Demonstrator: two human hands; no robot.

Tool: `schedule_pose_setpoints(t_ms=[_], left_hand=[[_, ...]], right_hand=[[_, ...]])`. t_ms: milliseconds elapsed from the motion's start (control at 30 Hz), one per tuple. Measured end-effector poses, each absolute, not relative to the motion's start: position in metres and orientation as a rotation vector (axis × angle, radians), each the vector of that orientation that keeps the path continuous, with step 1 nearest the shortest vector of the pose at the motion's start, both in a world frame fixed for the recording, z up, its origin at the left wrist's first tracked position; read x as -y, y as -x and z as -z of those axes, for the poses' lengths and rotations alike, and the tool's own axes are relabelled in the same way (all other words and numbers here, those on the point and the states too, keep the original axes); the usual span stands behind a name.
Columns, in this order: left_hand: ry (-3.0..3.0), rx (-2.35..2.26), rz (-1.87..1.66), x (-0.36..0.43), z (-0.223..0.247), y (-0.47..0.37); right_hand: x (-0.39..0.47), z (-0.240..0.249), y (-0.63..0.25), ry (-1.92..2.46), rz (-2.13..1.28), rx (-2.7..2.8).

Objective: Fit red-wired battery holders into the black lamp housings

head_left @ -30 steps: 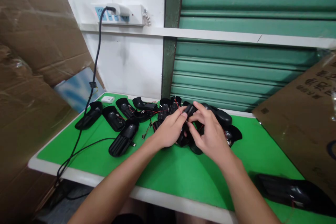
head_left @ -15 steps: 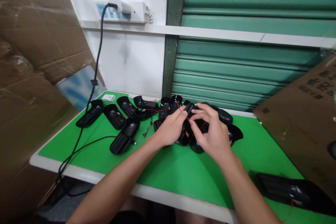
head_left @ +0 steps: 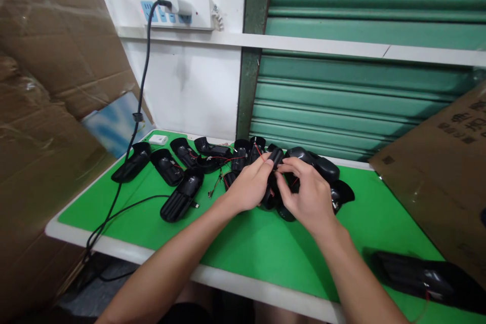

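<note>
Over the middle of the green-topped table, my left hand (head_left: 248,183) is closed round a black plastic part (head_left: 277,155); its dark end sticks out past the thumb. A thin red wire (head_left: 258,149) shows beside the fingers. My right hand (head_left: 307,191) meets that part from the right, thumb and forefinger pinched together at its edge. What the pinch holds is too small to make out. Beneath both hands lie more black plastic parts, half covered by the fingers. A rounded black shell (head_left: 326,168) rests just behind my right hand.
Several black housings, one a ribbed housing (head_left: 181,196), lie on the left, some with red wires. Another black housing (head_left: 421,276) sits at the right front. A black cable (head_left: 141,86) hangs from the wall socket strip (head_left: 201,12). Cardboard (head_left: 436,172) flanks the table (head_left: 243,248).
My right thumb and forefinger have drawn closer together at the edge of the black part. The whole view has shifted slightly; my left hand keeps its hold.
</note>
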State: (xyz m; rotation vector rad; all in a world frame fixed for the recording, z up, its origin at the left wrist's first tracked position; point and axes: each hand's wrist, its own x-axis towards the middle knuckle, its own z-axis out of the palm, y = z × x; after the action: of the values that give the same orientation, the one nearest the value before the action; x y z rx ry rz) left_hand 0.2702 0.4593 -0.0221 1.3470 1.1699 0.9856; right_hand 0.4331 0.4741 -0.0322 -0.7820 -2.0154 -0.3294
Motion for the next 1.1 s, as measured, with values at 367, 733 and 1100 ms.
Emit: schedule_pose_setpoints(t_ms=[367, 733, 1100], left_hand=[[-1.368, -1.254, -0.946, -0.457, 0.019, -0.271], [-1.799, -1.405, -0.989, -0.449, 0.014, -0.271], [-1.712, -1.055, -1.156, -0.457, 0.012, -0.266]], right_hand=[[-0.474, 0.031, -0.43, 0.75, 0.485, 2.058], [-0.471, 0.023, -0.426, 0.721, 0.546, 2.227], [-0.475, 0.02, -0.436, 0.838, 0.013, 1.94]])
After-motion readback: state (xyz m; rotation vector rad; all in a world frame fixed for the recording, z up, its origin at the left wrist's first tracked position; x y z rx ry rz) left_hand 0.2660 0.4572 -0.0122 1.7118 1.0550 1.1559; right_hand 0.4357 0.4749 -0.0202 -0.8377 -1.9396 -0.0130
